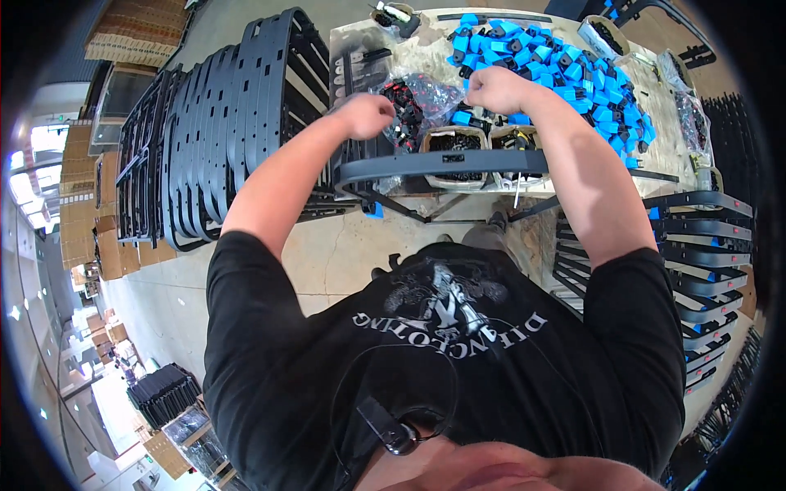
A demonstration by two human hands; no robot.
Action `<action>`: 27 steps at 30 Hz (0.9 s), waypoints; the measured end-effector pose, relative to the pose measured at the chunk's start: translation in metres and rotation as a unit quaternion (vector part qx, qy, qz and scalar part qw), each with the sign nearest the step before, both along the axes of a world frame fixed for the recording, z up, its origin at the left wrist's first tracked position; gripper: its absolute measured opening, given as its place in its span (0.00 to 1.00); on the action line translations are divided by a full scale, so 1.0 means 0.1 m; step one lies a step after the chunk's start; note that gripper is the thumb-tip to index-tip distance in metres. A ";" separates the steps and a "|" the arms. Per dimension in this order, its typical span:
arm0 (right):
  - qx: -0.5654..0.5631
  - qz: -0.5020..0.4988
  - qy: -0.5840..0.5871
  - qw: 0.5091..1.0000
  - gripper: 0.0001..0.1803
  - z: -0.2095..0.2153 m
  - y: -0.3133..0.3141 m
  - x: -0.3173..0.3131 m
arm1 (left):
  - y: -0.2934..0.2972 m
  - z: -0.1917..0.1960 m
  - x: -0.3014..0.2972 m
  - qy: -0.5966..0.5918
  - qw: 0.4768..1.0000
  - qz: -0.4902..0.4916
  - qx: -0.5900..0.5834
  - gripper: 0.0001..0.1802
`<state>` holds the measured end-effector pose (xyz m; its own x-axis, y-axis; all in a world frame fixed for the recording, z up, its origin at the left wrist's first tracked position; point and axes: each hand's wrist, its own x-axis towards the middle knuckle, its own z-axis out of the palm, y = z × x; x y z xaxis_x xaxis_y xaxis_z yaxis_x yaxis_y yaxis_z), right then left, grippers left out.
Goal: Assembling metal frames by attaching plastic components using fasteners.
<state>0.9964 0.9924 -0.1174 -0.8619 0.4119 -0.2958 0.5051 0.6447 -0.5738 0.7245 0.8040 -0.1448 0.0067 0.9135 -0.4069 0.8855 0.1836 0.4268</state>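
Note:
My left hand is closed, its fingers curled at the edge of a clear plastic bag holding small black and red parts. Whatever its fingertips may hold is hidden. Farther right, my right hand is pinched closed beside a heap of blue and black plastic pieces; I cannot make out anything in its fingers. Below both hands a black curved metal frame lies across the table's near edge. Behind its bar stand two open boxes of small black parts, with a screwdriver at the right one.
Black metal frames stand in a row left of the table. More frames are stacked at the right, some with blue pieces on them. A container of dark parts sits at the far right, and a white-handled tool lies far left.

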 end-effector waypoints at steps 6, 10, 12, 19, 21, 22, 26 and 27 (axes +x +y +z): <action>-0.021 -0.032 -0.023 0.999 0.21 0.08 -0.02 0.05 | 0.41 -0.76 -0.07 0.234 0.947 -0.199 -0.093 0.27; -0.018 -0.027 -0.026 0.999 0.22 0.11 -0.01 0.08 | 0.43 -0.86 -0.07 0.210 0.958 -0.191 -0.028 0.27; -0.002 -0.033 -0.014 0.999 0.18 0.08 0.02 0.07 | 0.46 -0.86 -0.09 0.205 0.953 -0.222 0.007 0.25; 0.000 -0.021 -0.029 0.999 0.17 0.09 -0.05 0.02 | 0.16 -0.84 0.09 0.178 0.954 -0.225 -0.085 0.25; 0.011 -0.016 -0.030 0.999 0.17 0.07 -0.05 0.00 | 0.14 -0.91 0.12 0.199 0.956 -0.189 -0.102 0.24; 0.020 -0.012 -0.032 0.999 0.17 0.06 -0.05 0.00 | 0.14 -0.94 0.13 0.218 0.956 -0.155 -0.120 0.24; 0.009 -0.013 -0.029 0.999 0.18 0.06 -0.03 0.01 | 0.15 -0.90 0.04 0.175 0.973 -0.138 -0.053 0.22; 0.011 -0.017 -0.039 0.999 0.18 0.04 -0.02 0.03 | 0.17 -0.83 0.04 0.160 0.980 -0.122 -0.003 0.22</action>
<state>0.9992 0.9909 -0.1131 -0.8219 0.4479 -0.3518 0.5695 0.6388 -0.5173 0.7288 0.8214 -0.2280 0.0959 0.8979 -0.4295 0.9916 -0.0485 0.1200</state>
